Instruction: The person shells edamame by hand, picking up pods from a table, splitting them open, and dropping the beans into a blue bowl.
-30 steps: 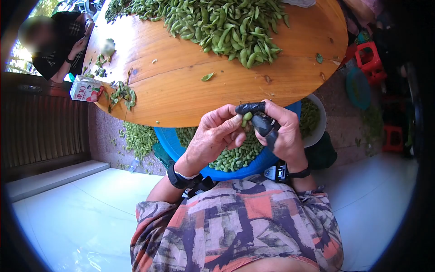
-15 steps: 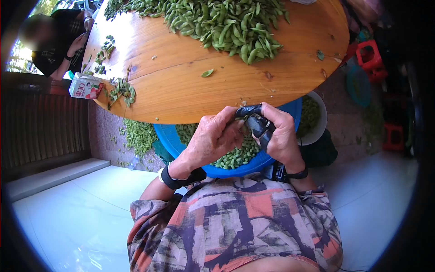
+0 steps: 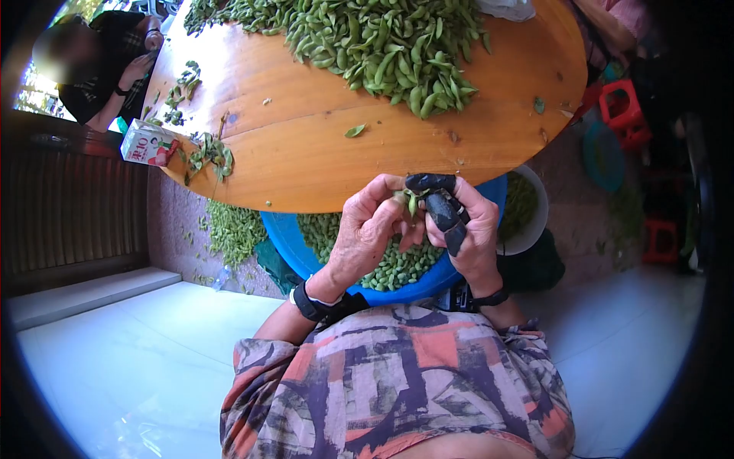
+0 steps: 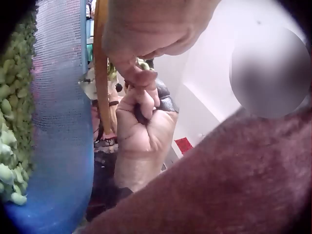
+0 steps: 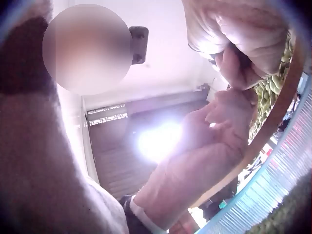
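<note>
In the head view a green soybean pod (image 3: 413, 203) sits between both hands, over the blue basin (image 3: 283, 243). My left hand (image 3: 365, 236) pinches it between thumb and forefinger. My right hand (image 3: 478, 228), with black wrapping (image 3: 443, 213) on its thumb and forefinger, grips it from the other side. Below lie many shelled green beans (image 3: 397, 268) in the basin. The left wrist view shows the left fingers meeting the right hand (image 4: 146, 131), with a bit of green above them. Fingers cover most of the pod in both wrist views.
A large heap of pods (image 3: 382, 50) covers the far part of the wooden table (image 3: 290, 153). A drink carton (image 3: 145, 143) and leafy scraps (image 3: 206, 157) lie at its left. A white bowl (image 3: 541, 218) stands right of the basin. Another person (image 3: 95, 69) sits at the far left.
The left hand turned over the pod, hiding it half a second ago, then drew back to the left. The pod shows again between the fingertips, looking thinner than the plump one seen earlier.
</note>
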The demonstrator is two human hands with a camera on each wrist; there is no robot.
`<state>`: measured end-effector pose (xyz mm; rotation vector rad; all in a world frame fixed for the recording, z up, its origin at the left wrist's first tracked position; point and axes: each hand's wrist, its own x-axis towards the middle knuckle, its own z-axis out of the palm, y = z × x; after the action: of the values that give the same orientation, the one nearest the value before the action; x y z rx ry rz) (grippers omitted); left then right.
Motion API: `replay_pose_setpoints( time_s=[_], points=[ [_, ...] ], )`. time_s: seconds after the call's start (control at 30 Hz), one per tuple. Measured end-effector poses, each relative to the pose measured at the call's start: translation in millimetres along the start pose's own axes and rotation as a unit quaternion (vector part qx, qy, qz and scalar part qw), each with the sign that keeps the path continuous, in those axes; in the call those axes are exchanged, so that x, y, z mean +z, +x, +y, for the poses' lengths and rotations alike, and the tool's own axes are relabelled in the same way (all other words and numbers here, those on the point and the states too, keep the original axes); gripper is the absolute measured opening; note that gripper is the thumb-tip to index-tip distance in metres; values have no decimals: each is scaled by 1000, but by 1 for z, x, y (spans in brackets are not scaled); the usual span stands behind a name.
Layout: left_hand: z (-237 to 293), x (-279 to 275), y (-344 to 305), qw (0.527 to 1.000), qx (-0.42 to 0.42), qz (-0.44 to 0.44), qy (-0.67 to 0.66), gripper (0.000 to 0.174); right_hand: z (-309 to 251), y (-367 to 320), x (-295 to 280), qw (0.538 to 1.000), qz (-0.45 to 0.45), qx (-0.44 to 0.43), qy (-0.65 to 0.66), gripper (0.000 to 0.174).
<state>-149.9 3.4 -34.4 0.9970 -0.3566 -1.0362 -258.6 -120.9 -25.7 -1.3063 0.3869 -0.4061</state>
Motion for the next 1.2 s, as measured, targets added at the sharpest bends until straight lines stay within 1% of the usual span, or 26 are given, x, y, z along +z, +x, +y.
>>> replay_pose_setpoints(
  time_s=[0.03,0.07,0.1,0.13,0.17,0.23,0.27,0.3,0.33,0.4,0.43,0.5,0.53,0.6,0.67,0.7,0.73,0.77,0.83,0.97,1.07,1.13,1.17,1.2],
  points=[
    [1,0,0,1000,2,-12,8,22,-2,0,1,1000,-1,-3,-2,25],
    [1,3,-1,1000,19,-2,5,21,-3,-1,3,993,3,-54,-104,26],
    [3,0,0,1000,24,-4,4,21,-4,0,4,973,7,-104,-204,28],
    [4,-5,0,999,10,2,41,21,-1,3,4,931,-2,-209,-301,30],
    [5,-8,0,997,-5,9,77,21,-3,4,12,902,10,-272,-335,24],
    [5,-9,1,998,-3,11,66,21,-3,4,11,891,9,-277,-360,26],
    [3,-9,1,1000,-12,11,3,21,-5,4,10,890,9,-279,-361,26],
    [2,-9,2,998,-21,10,-61,21,-7,4,9,944,8,-197,-264,28],
    [2,-7,3,998,-20,7,-61,21,-8,4,9,981,6,-110,-163,30],
    [4,-1,2,991,-14,29,-127,21,-4,2,8,976,16,-116,-181,31],
    [4,-2,1,991,-13,26,-128,21,-3,2,8,973,25,-122,-197,33],
    [6,-5,-2,994,-9,8,-110,26,-8,1,9,973,29,-120,-196,31],
    [8,-8,-3,994,-9,6,-112,26,-9,1,7,967,40,-137,-213,31],
    [11,-12,-6,998,-20,3,-56,28,-13,2,7,960,52,-154,-230,30],
    [9,-10,-8,998,-32,15,-48,29,-22,6,10,945,12,-176,-275,29],
    [8,-10,-8,998,-43,27,-38,29,-20,6,10,945,12,-177,-275,29],
    [8,-11,-8,997,-50,14,-51,33,-16,7,10,946,11,-167,-276,28],
    [10,-11,-8,997,-50,13,-51,33,-14,8,9,948,9,-158,-277,27],
    [15,-7,-9,998,-38,-10,-58,37,-15,9,9,950,19,-154,-271,26],
    [17,-2,-10,993,-50,15,-102,41,-17,7,8,951,39,-146,-270,23],
    [14,-4,-8,994,-38,-5,-104,43,-11,10,1,941,18,-159,-300,18],
    [10,-5,-5,994,-38,-28,-94,45,-8,11,1,938,15,-155,-310,18],
    [8,-6,-3,995,-41,-27,-93,45,-6,11,2,935,11,-152,-321,19],
    [5,-9,-1,997,-10,-55,-48,43,-5,11,2,934,15,-149,-324,24]
  ],
)
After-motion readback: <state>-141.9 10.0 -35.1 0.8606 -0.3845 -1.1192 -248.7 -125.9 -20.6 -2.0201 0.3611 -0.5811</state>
